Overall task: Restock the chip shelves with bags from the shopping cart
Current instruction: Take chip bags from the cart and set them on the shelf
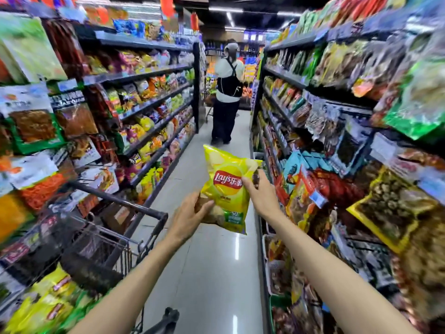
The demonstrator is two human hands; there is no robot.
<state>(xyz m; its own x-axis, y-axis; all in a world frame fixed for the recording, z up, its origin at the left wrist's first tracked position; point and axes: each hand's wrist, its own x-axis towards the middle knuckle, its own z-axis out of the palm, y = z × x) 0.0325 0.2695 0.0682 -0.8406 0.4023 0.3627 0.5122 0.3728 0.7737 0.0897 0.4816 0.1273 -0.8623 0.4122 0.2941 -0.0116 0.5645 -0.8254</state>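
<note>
Head view, yellow Lay's bag [226,189], both hands gripping

Bright ceiling strips [230,19] are mirrored as glare on the floor [237,244]; shelves [60,131] at the edges are smeared and bowed.

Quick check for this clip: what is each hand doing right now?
Left hand: grips the lower left edge of the yellow Lay's chip bag.
Right hand: grips the same bag's right edge, near the top.

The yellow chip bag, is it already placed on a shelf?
No, both hands, left and right, hold the yellow chip bag in the air above the aisle floor.
</note>
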